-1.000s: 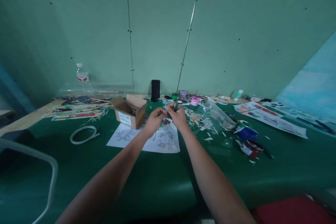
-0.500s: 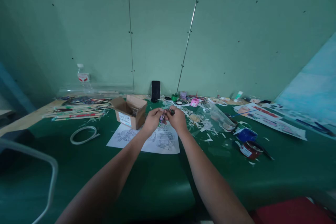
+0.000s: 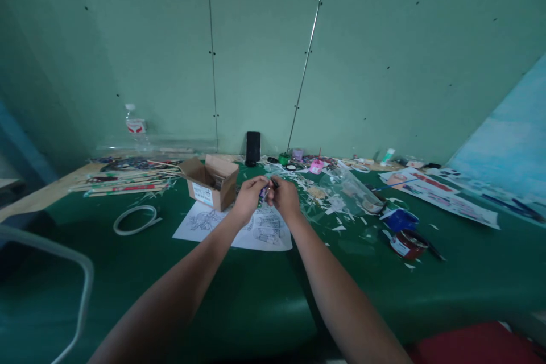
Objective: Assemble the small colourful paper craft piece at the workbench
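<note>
My left hand (image 3: 249, 199) is closed, its fingertips pinching a small purple-and-white piece (image 3: 263, 191); the piece is too small to name and partly covered by the fingers. Close against it on the right, my right hand (image 3: 285, 197) is curled round a small dark object (image 3: 274, 183), of which only the top shows above the fingers. Both hands hover over a white sheet (image 3: 239, 240) printed with line drawings. Just left of my left hand stands an open cardboard box (image 3: 224, 198) with a label on its front.
Painted sticks (image 3: 128, 186) and a coil of white tubing (image 3: 123, 231) lie left. A phone (image 3: 253, 148) leans on the wall. Paper scraps (image 3: 336, 205), a pink pot (image 3: 316, 166), a clear plastic container (image 3: 356, 190) and a dark red jar (image 3: 407, 244) lie right.
My right hand has turned and dropped slightly, with its fingers a little lower beside the purple piece. My left hand has barely shifted. Everything on the table stays in place.
</note>
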`<act>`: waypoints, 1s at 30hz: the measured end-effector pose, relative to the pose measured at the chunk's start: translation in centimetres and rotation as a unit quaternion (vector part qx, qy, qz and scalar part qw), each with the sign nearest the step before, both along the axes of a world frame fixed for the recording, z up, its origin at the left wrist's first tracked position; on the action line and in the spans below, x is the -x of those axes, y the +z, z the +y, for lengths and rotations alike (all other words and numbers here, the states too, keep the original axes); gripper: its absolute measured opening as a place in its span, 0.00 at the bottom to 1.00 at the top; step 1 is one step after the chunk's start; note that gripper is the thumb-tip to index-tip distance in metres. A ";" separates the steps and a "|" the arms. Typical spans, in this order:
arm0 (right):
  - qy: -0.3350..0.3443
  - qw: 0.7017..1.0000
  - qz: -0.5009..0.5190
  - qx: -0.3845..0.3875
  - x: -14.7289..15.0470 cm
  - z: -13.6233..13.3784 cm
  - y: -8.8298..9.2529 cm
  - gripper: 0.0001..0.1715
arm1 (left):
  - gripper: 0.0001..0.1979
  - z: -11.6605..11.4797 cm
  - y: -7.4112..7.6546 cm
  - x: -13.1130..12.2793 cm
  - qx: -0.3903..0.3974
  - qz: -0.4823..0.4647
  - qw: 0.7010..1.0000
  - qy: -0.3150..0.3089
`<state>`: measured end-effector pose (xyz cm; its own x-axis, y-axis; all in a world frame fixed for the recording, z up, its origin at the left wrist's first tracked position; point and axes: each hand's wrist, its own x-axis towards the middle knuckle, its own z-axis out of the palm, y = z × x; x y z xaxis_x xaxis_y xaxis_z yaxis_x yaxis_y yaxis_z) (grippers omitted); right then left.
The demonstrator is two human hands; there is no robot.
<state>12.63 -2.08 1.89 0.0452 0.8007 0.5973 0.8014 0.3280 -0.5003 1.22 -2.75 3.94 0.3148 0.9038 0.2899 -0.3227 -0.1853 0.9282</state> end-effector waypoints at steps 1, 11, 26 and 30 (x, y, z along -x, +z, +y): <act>0.002 1.000 0.001 -0.003 0.0 -0.1 0.0 0.12 | 0.08 -0.1 0.0 -0.1 0.006 -0.007 1.000 -0.004; -0.034 0.999 -0.035 0.003 0.3 -0.1 0.0 0.11 | 0.07 -0.1 -0.1 0.0 0.112 -0.106 0.984 -0.090; 0.163 0.915 0.368 0.018 -1.9 1.0 0.5 0.27 | 0.13 -1.4 1.1 0.2 -0.052 0.135 0.988 -0.048; 0.244 0.914 0.324 0.025 -1.6 0.3 1.0 0.23 | 0.11 -0.2 0.3 0.7 -0.096 0.201 0.975 0.009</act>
